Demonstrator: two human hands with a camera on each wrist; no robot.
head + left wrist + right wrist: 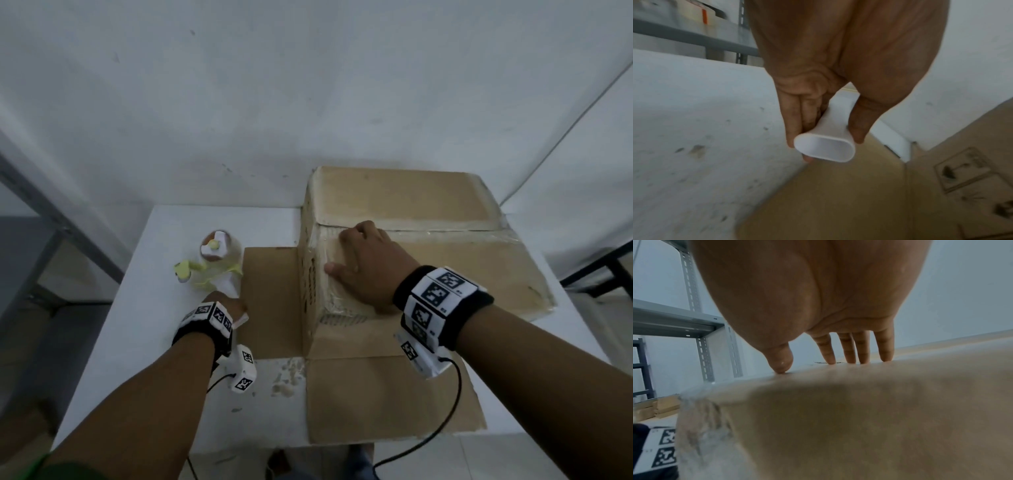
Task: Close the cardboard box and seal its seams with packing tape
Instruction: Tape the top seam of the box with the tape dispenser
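Cardboard box (411,240) flaps stay shut under the right hand's (363,263) flat, spread fingers (849,350), while the left hand (229,308) curls around the tape dispenser (830,138) handle, probably readying tape.

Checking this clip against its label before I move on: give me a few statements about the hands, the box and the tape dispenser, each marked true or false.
1. The right hand rests flat on top of the cardboard box. True.
2. The left hand is empty. False: it grips the white handle of the tape dispenser.
3. The box's top flaps are folded down. True: they meet at a seam across the top.
4. The box stands on the floor. False: it stands on the white table.
5. The tape dispenser sits on top of the box. False: it is down at table level, left of the box.
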